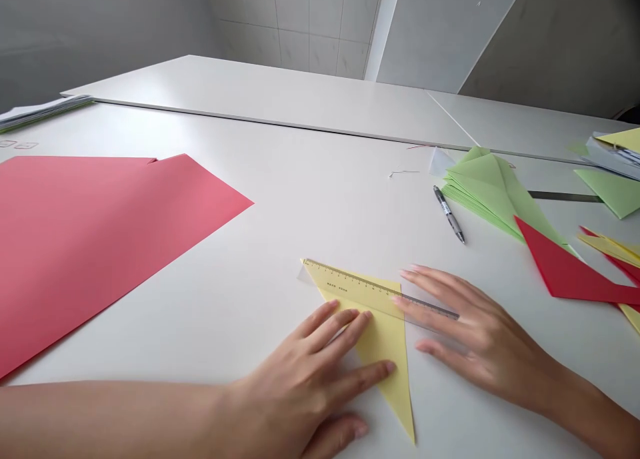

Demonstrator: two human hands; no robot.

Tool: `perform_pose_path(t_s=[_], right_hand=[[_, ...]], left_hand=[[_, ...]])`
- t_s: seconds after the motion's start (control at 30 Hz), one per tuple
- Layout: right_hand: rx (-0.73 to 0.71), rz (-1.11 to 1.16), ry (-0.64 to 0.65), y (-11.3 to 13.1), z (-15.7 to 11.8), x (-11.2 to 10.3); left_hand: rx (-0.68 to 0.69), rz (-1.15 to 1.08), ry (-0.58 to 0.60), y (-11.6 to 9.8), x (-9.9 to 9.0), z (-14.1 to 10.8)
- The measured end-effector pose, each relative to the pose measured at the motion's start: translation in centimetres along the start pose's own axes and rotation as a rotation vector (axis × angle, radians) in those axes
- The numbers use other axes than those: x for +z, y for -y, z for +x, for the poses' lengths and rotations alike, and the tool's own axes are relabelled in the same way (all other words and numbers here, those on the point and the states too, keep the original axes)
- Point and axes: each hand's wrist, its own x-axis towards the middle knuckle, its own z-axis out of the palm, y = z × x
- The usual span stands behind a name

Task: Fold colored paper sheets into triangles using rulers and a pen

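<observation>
A yellow paper triangle (386, 342) lies on the white table in front of me, one point toward me. Across its far edge rests a clear plastic ruler (350, 284), its right end sticking out past the paper. My left hand (325, 372) lies with fingers spread on the yellow paper, fingertips at the ruler's near edge. My right hand (465, 329) is over the ruler's right part with fingers stretched out and apart, slightly blurred. Whether its fingertips press on the ruler I cannot tell.
A large red paper sheet (100, 246) covers the table's left side. To the right are a pen (449, 214), a stack of green paper (493, 186), a red paper piece (565, 269) and more yellow and green pieces. A paper stack (45, 112) sits far left.
</observation>
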Motion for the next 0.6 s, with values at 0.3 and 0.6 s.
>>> perform_pose_path(t_s=[0.3, 0.6], right_hand=[[-0.197, 0.100, 0.146, -0.2, 5.4, 2.0], [-0.232, 0.121, 0.131, -0.7, 5.5, 1.9]], left_hand=[[0.069, 0.118, 0.031, 0.6, 0.7, 0.5], [-0.008, 0.194, 0.041, 0.7, 1.4, 0.5]])
